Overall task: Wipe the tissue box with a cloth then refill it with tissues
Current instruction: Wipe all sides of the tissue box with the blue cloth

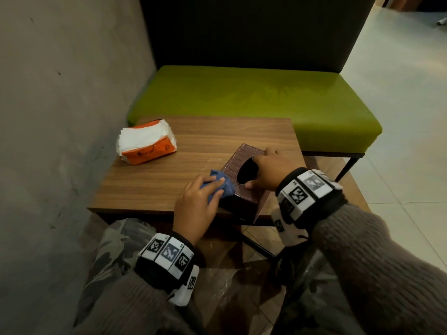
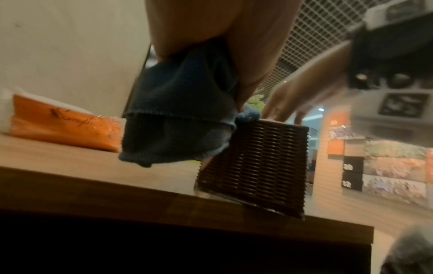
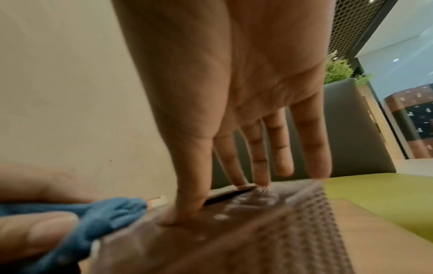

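Note:
A dark brown woven tissue box (image 1: 238,165) stands slanted at the front edge of the wooden table (image 1: 150,187), its oval opening facing up. My right hand (image 1: 262,169) lies over the box top; straight fingers (image 3: 260,163) and the thumb press down beside the opening. My left hand (image 1: 205,194) grips a bunched blue cloth (image 1: 226,183) against the box's near left corner. In the left wrist view the cloth (image 2: 178,118) hangs from my left hand (image 2: 225,42) against the box (image 2: 255,166). An orange pack of white tissues (image 1: 148,144) lies at the table's far left.
A grey wall (image 1: 60,112) runs close along the left. A green padded bench (image 1: 254,100) with a dark back stands just behind the table. Pale tiled floor (image 1: 406,117) opens to the right. My knees are under the table's front edge.

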